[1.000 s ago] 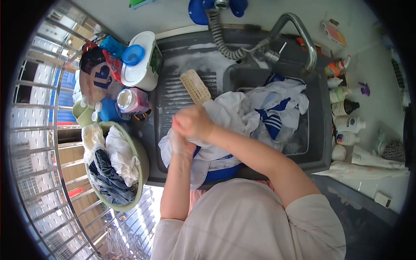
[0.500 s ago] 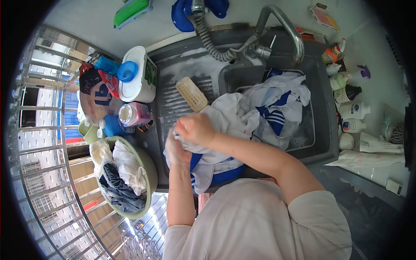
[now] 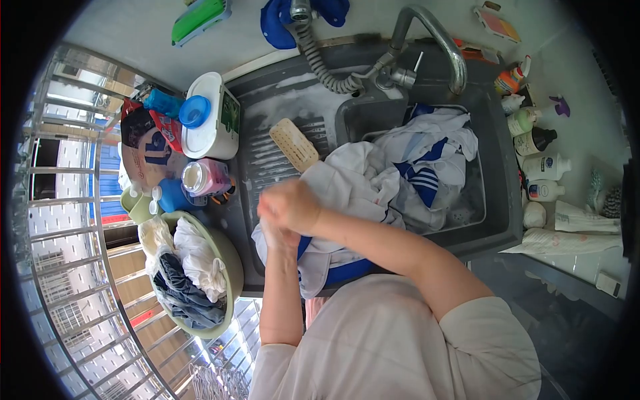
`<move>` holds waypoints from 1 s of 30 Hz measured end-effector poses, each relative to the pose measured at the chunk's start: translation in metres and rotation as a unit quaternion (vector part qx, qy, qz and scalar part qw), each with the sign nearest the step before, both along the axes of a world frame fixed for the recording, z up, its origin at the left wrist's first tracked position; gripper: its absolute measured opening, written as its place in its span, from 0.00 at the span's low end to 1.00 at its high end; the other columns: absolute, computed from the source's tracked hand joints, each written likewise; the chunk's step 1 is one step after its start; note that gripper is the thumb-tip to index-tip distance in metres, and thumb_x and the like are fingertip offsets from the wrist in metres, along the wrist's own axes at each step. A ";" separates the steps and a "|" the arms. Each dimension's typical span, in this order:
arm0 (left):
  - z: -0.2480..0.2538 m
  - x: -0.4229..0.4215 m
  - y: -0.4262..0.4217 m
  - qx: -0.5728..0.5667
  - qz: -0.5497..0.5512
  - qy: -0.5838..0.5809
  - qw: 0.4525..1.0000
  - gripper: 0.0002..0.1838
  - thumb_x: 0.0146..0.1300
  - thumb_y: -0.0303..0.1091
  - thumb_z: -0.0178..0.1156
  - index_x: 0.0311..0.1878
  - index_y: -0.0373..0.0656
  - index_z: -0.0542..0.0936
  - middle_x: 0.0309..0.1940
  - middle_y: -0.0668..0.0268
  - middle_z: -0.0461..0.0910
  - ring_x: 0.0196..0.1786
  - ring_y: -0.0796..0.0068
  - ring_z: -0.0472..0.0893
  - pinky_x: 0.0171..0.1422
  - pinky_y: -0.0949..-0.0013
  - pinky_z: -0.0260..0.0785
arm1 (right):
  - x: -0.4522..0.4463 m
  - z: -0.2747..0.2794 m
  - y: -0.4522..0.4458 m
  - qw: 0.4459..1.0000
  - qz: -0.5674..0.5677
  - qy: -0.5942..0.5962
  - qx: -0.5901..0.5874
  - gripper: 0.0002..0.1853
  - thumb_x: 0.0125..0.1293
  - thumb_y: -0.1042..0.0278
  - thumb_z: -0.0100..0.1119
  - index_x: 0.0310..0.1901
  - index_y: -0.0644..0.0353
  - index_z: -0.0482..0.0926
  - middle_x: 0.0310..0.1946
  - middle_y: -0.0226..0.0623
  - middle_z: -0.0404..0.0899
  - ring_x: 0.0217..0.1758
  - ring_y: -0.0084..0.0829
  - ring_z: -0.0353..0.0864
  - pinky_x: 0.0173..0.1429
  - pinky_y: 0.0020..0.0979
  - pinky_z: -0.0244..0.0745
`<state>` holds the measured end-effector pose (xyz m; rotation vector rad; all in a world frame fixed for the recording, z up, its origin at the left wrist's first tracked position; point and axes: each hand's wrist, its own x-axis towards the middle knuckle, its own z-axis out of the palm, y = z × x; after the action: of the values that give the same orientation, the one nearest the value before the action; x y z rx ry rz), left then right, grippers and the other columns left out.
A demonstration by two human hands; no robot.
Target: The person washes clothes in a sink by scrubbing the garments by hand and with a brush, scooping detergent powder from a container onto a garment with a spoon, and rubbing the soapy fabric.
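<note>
Over the washboard side of the grey sink, my right hand is closed in a fist on a bunched part of a white garment with blue parts. Directly beneath it, my left hand grips the same garment, its fingers mostly hidden by the right hand. The cloth spreads right from my hands and hangs toward my body. More white clothes with a blue striped piece lie in the basin on the right. A cream soap-dish-like slotted block rests on the soapy ridges beyond my hands.
A green basin of clothes stands at the left, beside a metal railing. Behind it are a white tub, a pink jar and bags. The faucet arches over the sink; several bottles line the right ledge.
My right hand has shifted slightly down and left over my left hand, covering more of its fingers. The bunched white cloth between them shows less now.
</note>
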<state>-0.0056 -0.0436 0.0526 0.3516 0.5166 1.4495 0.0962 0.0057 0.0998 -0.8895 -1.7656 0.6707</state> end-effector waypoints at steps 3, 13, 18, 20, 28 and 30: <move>0.070 0.036 0.007 -0.294 0.057 0.129 0.945 0.16 0.72 0.43 0.49 0.50 0.41 0.77 0.39 0.67 0.79 0.38 0.75 0.79 0.44 0.70 0.74 | 0.013 -0.011 0.006 0.995 -0.095 0.029 -0.029 0.11 0.53 0.64 0.64 0.18 0.55 0.75 0.16 0.36 0.76 0.21 0.40 0.78 0.26 0.40 0.72; 0.056 0.033 0.012 -0.279 0.034 0.116 0.953 0.14 0.72 0.42 0.51 0.48 0.42 0.78 0.32 0.69 0.78 0.30 0.78 0.79 0.26 0.77 0.71 | 0.026 -0.007 0.007 0.989 -0.138 0.005 -0.046 0.13 0.47 0.67 0.66 0.15 0.55 0.71 0.14 0.36 0.73 0.19 0.39 0.77 0.25 0.37 0.72; -0.007 0.012 0.008 -0.125 0.022 0.133 0.983 0.16 0.73 0.40 0.47 0.53 0.39 0.75 0.38 0.64 0.78 0.35 0.77 0.80 0.37 0.75 0.75 | 0.014 0.006 -0.023 0.996 -0.047 0.029 0.064 0.10 0.50 0.67 0.63 0.17 0.59 0.75 0.15 0.40 0.74 0.19 0.43 0.76 0.24 0.37 0.71; 0.033 0.035 0.009 -0.188 0.038 0.070 0.979 0.16 0.73 0.39 0.48 0.55 0.39 0.74 0.40 0.63 0.78 0.38 0.77 0.80 0.37 0.76 0.75 | 0.024 0.000 0.014 0.997 -0.065 0.030 -0.001 0.09 0.51 0.67 0.64 0.19 0.57 0.76 0.15 0.40 0.74 0.19 0.42 0.77 0.24 0.37 0.71; 0.008 -0.009 0.020 -0.034 -0.070 0.023 0.997 0.14 0.72 0.41 0.48 0.48 0.41 0.77 0.37 0.66 0.81 0.34 0.73 0.83 0.38 0.74 0.76 | 0.017 -0.016 -0.025 0.998 -0.044 -0.025 0.038 0.10 0.52 0.64 0.63 0.18 0.55 0.74 0.17 0.37 0.77 0.19 0.41 0.77 0.25 0.40 0.71; 0.069 0.040 0.019 -0.309 0.079 0.103 0.942 0.13 0.72 0.41 0.47 0.41 0.44 0.77 0.31 0.68 0.79 0.32 0.73 0.81 0.38 0.72 0.75 | 0.020 -0.018 0.003 0.998 -0.054 -0.024 0.031 0.11 0.51 0.64 0.63 0.17 0.55 0.73 0.17 0.38 0.77 0.20 0.41 0.78 0.25 0.40 0.71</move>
<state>0.0346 -0.0249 0.1217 -0.0454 1.1539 1.3279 0.1163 0.0088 0.0813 -0.9597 -1.7579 0.5257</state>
